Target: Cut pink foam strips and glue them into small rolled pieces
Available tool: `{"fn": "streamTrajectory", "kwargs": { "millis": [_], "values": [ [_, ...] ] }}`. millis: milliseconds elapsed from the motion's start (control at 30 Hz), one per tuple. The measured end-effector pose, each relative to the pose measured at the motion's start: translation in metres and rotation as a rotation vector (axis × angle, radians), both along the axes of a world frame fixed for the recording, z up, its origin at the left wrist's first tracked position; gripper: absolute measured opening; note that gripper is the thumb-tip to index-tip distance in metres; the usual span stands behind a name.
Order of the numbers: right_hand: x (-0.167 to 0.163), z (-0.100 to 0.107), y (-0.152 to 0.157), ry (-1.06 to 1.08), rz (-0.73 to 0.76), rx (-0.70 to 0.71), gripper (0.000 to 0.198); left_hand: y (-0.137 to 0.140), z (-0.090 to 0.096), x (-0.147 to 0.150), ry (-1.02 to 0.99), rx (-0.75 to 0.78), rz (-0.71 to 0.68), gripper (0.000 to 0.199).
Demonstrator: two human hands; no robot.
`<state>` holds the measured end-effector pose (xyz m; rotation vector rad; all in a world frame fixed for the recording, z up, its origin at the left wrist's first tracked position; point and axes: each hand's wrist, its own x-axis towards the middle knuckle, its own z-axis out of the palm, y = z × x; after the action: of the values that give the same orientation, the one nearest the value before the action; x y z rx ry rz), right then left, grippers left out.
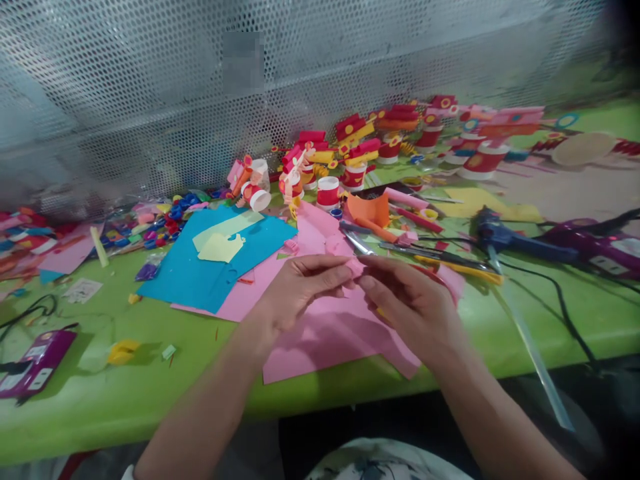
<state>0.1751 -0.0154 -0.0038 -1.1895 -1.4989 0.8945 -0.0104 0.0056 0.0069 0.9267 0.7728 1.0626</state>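
Note:
My left hand and my right hand meet above the pink paper sheets. Between their fingertips is a small pink paper piece, pinched from both sides; its exact shape is partly hidden by the fingers. A bit of yellow shows under my right palm, too covered to name. Just beyond the hands lie scissors and an orange curled paper. Left of them, a blue sheet carries a cut pale-yellow paper.
Red-and-white paper cups with rolled-paper models stand along the perforated metal screen. At right a blue glue gun with a clear glue stick lies beside a purple power strip. Another purple power strip is at left.

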Motion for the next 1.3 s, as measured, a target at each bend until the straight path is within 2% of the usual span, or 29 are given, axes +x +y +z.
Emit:
{"fn": "streamTrajectory", "kwargs": {
  "millis": [133,300,400,500,633,767,933,1167,1300],
  "values": [
    [-0.007,-0.010,-0.004,0.205,-0.013,0.021,0.028,-0.001,0.000,0.004,0.127,0.108,0.020,0.022],
    [-0.008,-0.017,-0.001,0.224,-0.029,0.114,0.019,-0.002,-0.004,0.006,0.203,0.181,0.038,0.018],
    [-0.007,-0.018,0.001,0.173,-0.064,0.162,0.011,-0.005,-0.005,0.009,0.229,0.169,0.034,0.021],
    [-0.006,-0.018,0.000,0.028,-0.113,0.265,0.007,-0.006,-0.007,0.012,0.200,0.111,0.035,0.024],
    [-0.005,-0.020,-0.001,-0.146,-0.166,0.427,0.011,-0.005,-0.009,0.014,0.099,0.021,0.046,0.027],
    [-0.006,-0.023,0.000,-0.207,-0.164,0.550,0.015,-0.006,-0.011,0.017,0.125,0.034,0.055,0.021],
    [-0.006,-0.024,0.000,-0.187,-0.166,0.542,0.015,-0.008,-0.010,0.019,0.189,0.105,0.089,0.020],
    [-0.007,-0.021,-0.001,-0.076,-0.124,0.413,0.011,-0.010,-0.004,0.020,0.286,0.167,0.125,0.016],
    [-0.006,-0.021,-0.001,-0.038,-0.140,0.389,0.009,-0.010,-0.003,0.020,0.213,0.131,0.112,0.026]
  ]
}}
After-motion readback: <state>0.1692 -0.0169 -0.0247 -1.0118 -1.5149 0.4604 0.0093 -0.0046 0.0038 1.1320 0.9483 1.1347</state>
